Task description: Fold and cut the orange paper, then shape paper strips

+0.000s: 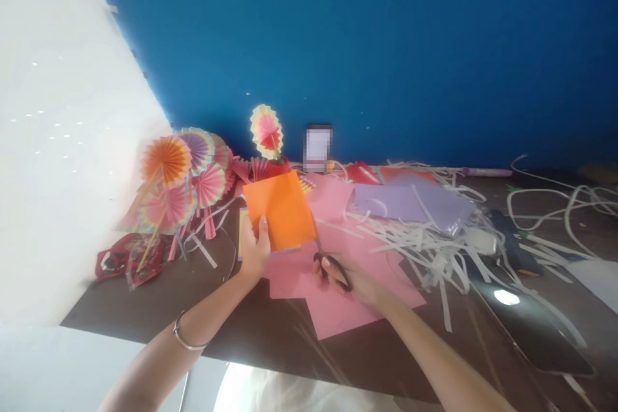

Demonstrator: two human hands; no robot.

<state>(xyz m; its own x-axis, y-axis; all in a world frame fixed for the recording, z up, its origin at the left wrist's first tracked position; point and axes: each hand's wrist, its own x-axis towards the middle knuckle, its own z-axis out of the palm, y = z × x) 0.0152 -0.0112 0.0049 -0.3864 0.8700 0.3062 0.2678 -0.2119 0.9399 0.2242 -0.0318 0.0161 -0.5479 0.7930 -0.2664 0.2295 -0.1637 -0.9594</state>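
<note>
My left hand (255,246) grips an orange sheet of paper (284,209) by its lower left, thumb on the front face. The sheet is held up off the table, tilted towards me. In my right hand (345,277) are black-handled scissors (340,267), fingers through the loops. Their blades point up along the sheet's right edge; whether they touch the paper I cannot tell. Beneath both hands lie overlapping pink sheets (318,315). A pale yellow paper edge (243,232) shows behind my left hand.
Folded paper fans (167,161) on sticks cluster at the left, beside a red packet (113,261). One fan (267,132) stands in a red pot (277,167). White paper strips (410,241), purple paper (386,201) and a dark phone (535,328) lie to the right. A blue wall (362,45) rises behind.
</note>
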